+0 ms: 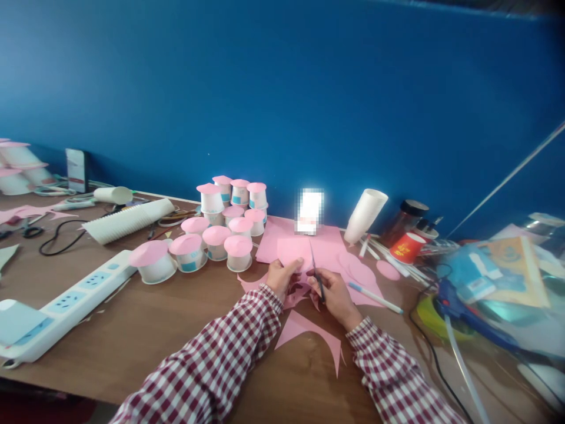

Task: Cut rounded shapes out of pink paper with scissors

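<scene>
My left hand (pixel 282 278) pinches a piece of pink paper (pixel 289 250) between thumb and fingers. Dark-handled scissors (pixel 319 285) are in my right hand (pixel 332 294), their blades pointing up and away at the paper's right side. Behind both hands lies a stack of pink sheets (pixel 269 241). A curved pink offcut (pixel 309 333) rests on the table just below my hands, and more scraps lie under them. To the right, a marker (pixel 375 297) sits across rounded pink pieces (pixel 359 274).
Several paper cups with pink paper tops (pixel 238 253) stand left of my hands. A power strip (pixel 83 294) and a stack of white cups (pixel 130 221) lie farther left. Another cup stack (pixel 366 215), a red cup (pixel 406 248) and a blue glue gun (pixel 468 318) are at right.
</scene>
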The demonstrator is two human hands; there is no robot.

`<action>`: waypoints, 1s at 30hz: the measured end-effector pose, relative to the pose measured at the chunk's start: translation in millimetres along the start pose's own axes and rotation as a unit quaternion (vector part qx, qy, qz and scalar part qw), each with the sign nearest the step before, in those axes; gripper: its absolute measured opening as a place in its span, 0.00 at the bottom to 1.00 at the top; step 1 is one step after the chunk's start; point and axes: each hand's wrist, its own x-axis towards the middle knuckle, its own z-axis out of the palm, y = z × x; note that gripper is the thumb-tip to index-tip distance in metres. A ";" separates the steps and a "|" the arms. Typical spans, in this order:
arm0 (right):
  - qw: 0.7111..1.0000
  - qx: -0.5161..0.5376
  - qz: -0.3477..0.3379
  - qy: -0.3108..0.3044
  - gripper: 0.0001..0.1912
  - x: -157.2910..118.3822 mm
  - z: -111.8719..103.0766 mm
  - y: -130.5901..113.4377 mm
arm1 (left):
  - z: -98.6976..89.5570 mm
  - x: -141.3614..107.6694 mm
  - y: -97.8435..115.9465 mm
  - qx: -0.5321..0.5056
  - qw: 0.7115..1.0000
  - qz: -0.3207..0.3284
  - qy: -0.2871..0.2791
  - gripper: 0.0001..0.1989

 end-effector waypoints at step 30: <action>1.000 -0.006 -0.007 0.003 0.15 1.2 -0.3 2.6 | 1.2 -1.0 1.3 -0.001 1.000 -0.006 0.013 0.21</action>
